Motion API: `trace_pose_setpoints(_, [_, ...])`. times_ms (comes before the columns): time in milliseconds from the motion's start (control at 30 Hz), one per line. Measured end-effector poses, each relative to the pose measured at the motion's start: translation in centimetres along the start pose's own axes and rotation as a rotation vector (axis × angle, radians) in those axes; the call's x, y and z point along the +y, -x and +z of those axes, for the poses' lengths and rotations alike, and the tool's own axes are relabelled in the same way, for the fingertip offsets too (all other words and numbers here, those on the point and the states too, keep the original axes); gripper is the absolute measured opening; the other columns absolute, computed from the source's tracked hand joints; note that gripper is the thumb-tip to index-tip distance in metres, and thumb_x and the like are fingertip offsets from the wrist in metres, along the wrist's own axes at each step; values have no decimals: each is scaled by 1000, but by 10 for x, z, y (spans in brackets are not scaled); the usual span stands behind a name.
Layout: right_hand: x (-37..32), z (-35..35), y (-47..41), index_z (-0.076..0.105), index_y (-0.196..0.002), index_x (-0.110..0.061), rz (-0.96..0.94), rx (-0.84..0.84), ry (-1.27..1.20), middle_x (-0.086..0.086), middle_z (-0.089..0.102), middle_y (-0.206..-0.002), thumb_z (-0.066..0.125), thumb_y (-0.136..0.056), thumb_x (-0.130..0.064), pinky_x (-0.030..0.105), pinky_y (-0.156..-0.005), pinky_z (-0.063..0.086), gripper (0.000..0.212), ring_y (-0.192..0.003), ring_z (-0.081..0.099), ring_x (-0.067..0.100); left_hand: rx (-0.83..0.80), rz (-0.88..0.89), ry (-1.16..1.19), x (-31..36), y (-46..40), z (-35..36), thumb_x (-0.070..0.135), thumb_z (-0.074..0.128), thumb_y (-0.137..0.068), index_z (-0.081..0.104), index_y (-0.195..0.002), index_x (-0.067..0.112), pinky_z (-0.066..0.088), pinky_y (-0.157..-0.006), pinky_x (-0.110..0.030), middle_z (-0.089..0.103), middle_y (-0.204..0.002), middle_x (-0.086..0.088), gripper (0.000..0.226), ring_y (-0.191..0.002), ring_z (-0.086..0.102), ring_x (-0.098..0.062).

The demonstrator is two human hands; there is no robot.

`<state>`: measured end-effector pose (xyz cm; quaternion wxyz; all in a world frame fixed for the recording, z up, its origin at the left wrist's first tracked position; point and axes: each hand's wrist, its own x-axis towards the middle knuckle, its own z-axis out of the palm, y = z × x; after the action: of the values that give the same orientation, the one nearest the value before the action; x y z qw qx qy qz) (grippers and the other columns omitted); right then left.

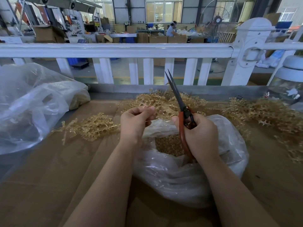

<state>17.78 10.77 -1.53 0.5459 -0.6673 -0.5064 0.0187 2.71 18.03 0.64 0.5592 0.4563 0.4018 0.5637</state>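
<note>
Left hand (136, 122) pinches a barely visible strand (148, 121); right hand (201, 133) half-hides scissors (176, 94).

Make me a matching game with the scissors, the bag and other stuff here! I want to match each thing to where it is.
Things:
1. scissors
2. golden strand
3. middle bag
4. fence

Where or how:
a. white, behind the table
b. gripped by the right hand
c. open, beneath both hands
d. pinched by the left hand

Pairs: 1-b, 2-d, 3-c, 4-a.
</note>
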Motion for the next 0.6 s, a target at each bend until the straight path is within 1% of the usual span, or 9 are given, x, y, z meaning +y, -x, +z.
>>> trace_pose_setpoints(67, [-1,-1,1,66,-71,-18,-91,5,-17,-9,63,-60,70,-84,-55,34,-57,53,39,-60,61,10,59,38,10,1,0,-2,7,78,-82,67,-69,10,50,-56,-19,66,-58,0,17,-53,61,-8])
trace_pose_setpoints(133, [-1,-1,2,66,-73,-19,-153,-54,14,-9,63,-61,65,-81,-63,32,-55,52,45,-59,60,9,64,53,14,1,0,-3,6,77,-82,66,-68,11,49,-57,-21,64,-58,0,19,-54,59,-9])
trace_pose_setpoints(233, [-1,0,2,61,-77,-25,-208,-176,170,-15,59,-61,58,-76,-75,19,-50,44,50,-57,55,0,29,58,1,2,0,-3,6,74,-85,65,-67,11,48,-60,-23,64,-61,-2,20,-58,57,-12])
trace_pose_setpoints(300, [0,2,1,58,-84,-30,-217,-228,259,-20,56,-65,53,-74,-80,15,-52,40,51,-60,52,-4,0,80,-25,1,0,-3,6,70,-87,67,-66,13,47,-59,-20,65,-63,-3,22,-60,57,-11])
trace_pose_setpoints(367, [2,3,0,58,-89,-30,-187,-233,310,-20,55,-68,52,-74,-83,18,-54,41,55,-62,51,-2,-47,104,-27,1,0,-1,3,65,-90,68,-66,14,46,-61,-20,64,-65,-4,26,-64,55,-12])
trace_pose_setpoints(467, [5,1,-1,53,-85,-29,-142,-202,354,-19,53,-69,50,-73,-83,27,-56,42,56,-64,51,4,-133,115,52,1,1,1,-5,59,-91,64,-67,11,43,-64,-24,58,-65,-5,29,-64,50,-15])
trace_pose_setpoints(533, [5,0,-2,48,-81,-29,-137,-202,362,-17,52,-69,51,-74,-81,27,-54,39,53,-64,50,3,-181,117,86,0,1,2,-8,55,-92,58,-70,6,42,-65,-24,53,-65,-7,26,-63,47,-15])
trace_pose_setpoints(600, [4,-1,-1,46,-79,-29,-145,-204,367,-16,51,-67,50,-74,-81,23,-51,35,53,-62,48,-1,-231,113,89,-1,1,2,-9,51,-93,56,-77,1,42,-66,-23,51,-68,-9,19,-63,45,-14])
